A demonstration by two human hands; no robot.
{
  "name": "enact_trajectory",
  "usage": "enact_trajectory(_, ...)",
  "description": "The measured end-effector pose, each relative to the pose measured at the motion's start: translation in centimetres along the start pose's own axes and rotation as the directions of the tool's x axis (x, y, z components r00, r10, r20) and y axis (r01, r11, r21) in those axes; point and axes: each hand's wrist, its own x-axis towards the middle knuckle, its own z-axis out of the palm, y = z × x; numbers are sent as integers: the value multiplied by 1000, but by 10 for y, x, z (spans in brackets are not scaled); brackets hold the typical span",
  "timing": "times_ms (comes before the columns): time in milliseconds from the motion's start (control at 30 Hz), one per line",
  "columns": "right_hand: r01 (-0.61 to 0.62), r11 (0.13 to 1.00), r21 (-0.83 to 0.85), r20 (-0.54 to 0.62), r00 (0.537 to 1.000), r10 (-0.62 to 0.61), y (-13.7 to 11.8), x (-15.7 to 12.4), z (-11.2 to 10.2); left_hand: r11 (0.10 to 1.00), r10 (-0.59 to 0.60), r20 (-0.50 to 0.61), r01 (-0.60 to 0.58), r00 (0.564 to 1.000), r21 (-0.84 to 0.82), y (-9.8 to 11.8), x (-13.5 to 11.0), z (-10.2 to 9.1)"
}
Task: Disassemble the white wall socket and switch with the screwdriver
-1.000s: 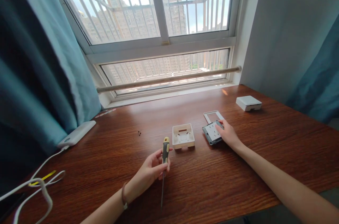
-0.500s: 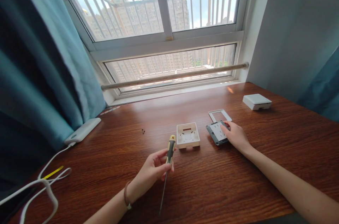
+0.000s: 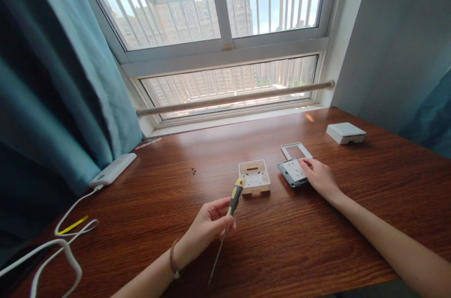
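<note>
My left hand (image 3: 211, 223) is closed round the handle of a black-and-yellow screwdriver (image 3: 235, 197), whose long shaft points down toward the near table edge. Just beyond the handle's end sits a white open-topped socket mounting box (image 3: 254, 189). To its right lies a socket panel (image 3: 293, 172) with a white face and a dark grey frame. Its right edge is under the fingers of my right hand (image 3: 320, 178), which look closed on it. Behind the panel rests a thin white rectangular cover frame (image 3: 296, 145). A few small screws (image 3: 193, 171) lie left of the box.
The brown wooden table (image 3: 169, 232) reaches to the window. A closed white box (image 3: 346, 132) stands at the far right. On the left, beside a blue curtain (image 3: 105, 100), lie a white power bank (image 3: 114, 168) and a white cable (image 3: 70, 255) with a yellow tie.
The socket panel appears lowered flatter against the table under my right hand. My left hand still holds the screwdriver, its shaft tilted slightly more. The whole view has shifted a little.
</note>
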Motion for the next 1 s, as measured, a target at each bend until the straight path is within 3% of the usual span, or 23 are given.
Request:
enact_trajectory(67, 82, 992, -95, -152, 984, -96, -6, -7, -6, 1000, -15, 34, 15, 999, 1, -1, -1, 0)
enact_trajectory(133, 293, 935, -199, -302, 890, -343, -17, -22, -13, 997, -72, 98, 72, 993, 0, 0, -3, 1)
enact_trajectory(167, 451, 866, -216, -308, 810, -499, -25, -32, -16, 994, -112, 140, 113, 984, 1, 1, -5, 3)
enact_trajectory(233, 761, 627, -168, -227, 589, -776, -45, -56, -19, 980, -194, 229, 197, 954, 12, 5, -8, 9)
enact_trajectory(300, 928, 361, -93, -75, 355, -932, -66, -81, -19, 971, -236, 305, 238, 923, 32, 8, -11, 14)
enact_trajectory(333, 962, 266, -59, -48, 264, -963, -76, -92, -17, 968, -245, 333, 246, 910, 40, 10, -12, 16)
enact_trajectory(400, 988, 151, 2, -8, 151, -988, -91, -107, -14, 965, -258, 377, 259, 890, 49, 10, -14, 19)
enact_trajectory(433, 991, 131, 29, 6, 131, -991, -95, -112, -12, 963, -263, 396, 266, 880, 50, 9, -15, 20)
enact_trajectory(700, 976, 184, 117, 58, 178, -982, -96, -119, -7, 960, -266, 482, 275, 835, 54, 2, -17, 21)
enact_trajectory(833, 983, 167, 79, -22, 169, -985, -102, -126, -9, 961, -244, 535, 274, 809, 24, 0, -16, 23)
enact_trajectory(867, 981, 182, 73, -60, 186, -981, -104, -126, -10, 964, -221, 543, 267, 810, -6, -1, -15, 22)
enact_trajectory(933, 954, 290, 76, -164, 299, -940, -105, -121, -15, 967, -155, 538, 239, 829, -89, -3, -14, 21)
enact_trajectory(1000, 858, 505, 90, -286, 508, -812, -98, -105, -23, 966, -87, 496, 194, 864, -169, -4, -13, 18)
